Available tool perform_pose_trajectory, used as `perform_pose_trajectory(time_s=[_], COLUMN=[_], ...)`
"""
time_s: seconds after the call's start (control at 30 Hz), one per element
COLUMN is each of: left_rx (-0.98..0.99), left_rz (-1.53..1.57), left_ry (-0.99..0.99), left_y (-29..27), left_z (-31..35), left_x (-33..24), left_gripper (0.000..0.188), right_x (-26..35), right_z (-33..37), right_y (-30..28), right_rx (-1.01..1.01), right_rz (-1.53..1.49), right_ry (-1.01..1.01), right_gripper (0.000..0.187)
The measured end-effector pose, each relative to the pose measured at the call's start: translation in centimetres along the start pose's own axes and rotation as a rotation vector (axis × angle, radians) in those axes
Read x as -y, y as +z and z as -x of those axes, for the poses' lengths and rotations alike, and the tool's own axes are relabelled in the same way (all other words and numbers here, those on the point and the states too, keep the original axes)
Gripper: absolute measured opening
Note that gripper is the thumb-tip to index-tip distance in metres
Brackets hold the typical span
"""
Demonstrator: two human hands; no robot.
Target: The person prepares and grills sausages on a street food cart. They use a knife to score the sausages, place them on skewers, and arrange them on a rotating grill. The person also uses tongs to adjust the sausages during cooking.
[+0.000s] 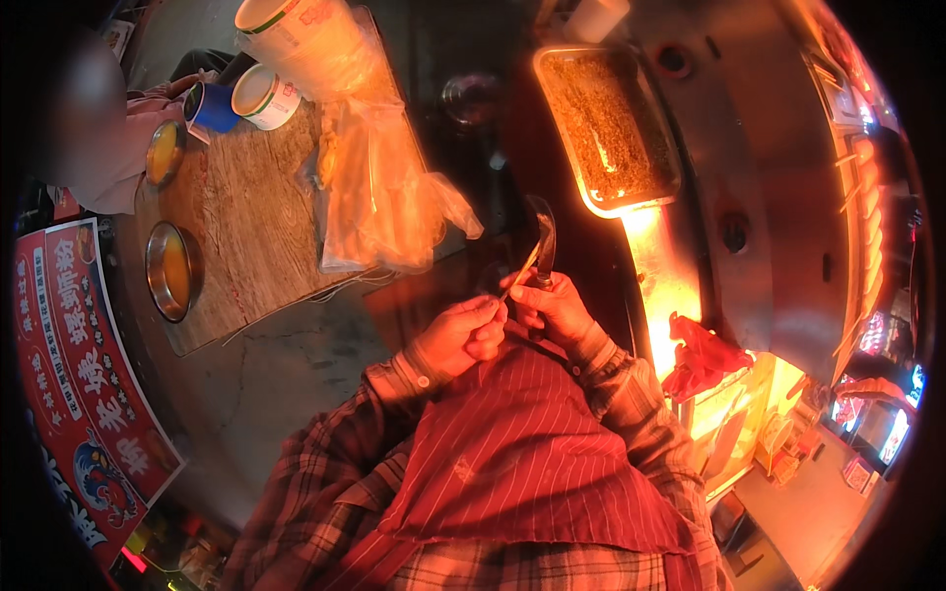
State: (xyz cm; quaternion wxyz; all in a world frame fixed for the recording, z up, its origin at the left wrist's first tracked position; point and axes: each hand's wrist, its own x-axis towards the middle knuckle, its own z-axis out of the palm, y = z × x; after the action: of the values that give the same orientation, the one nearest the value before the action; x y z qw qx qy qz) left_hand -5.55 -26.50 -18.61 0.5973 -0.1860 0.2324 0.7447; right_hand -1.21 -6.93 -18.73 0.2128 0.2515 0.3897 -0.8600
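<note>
My right hand is closed around a knife with a dark, curved blade, which points up and away from me. A thin, light-coloured stick slants alongside the blade and passes between my two hands. Its near end is pinched in the fingers of my left hand. Both hands are close together in front of my red striped apron. My right fingers may also touch the stick; the glow and shadow make this hard to tell.
Left, a wooden table bears plastic bags, stacked paper tubs and metal bowls of yellow liquid. Right, a brightly glowing grill adjoins a metal tray of brown contents. A red cloth lies nearby. Someone sits beyond the table.
</note>
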Motion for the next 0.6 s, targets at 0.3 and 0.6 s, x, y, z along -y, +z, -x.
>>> perform_pose_trajectory(time_s=[0.3,0.6], left_rx=[-0.311,-0.412], left_rz=[-0.392,-0.466], left_ry=[0.22,0.168], left_y=[-0.4,-1.5], left_z=[-0.3,-0.3], left_x=[0.3,0.6], left_gripper=[0.019,0.022], right_x=[-1.4,-1.5], right_z=[1.1,-0.4], right_y=[-1.0,-4.3], right_rx=[-0.263,-0.416], right_rz=[1.192,1.226], right_ry=[-0.264,-0.155], right_gripper=[0.025,0.037])
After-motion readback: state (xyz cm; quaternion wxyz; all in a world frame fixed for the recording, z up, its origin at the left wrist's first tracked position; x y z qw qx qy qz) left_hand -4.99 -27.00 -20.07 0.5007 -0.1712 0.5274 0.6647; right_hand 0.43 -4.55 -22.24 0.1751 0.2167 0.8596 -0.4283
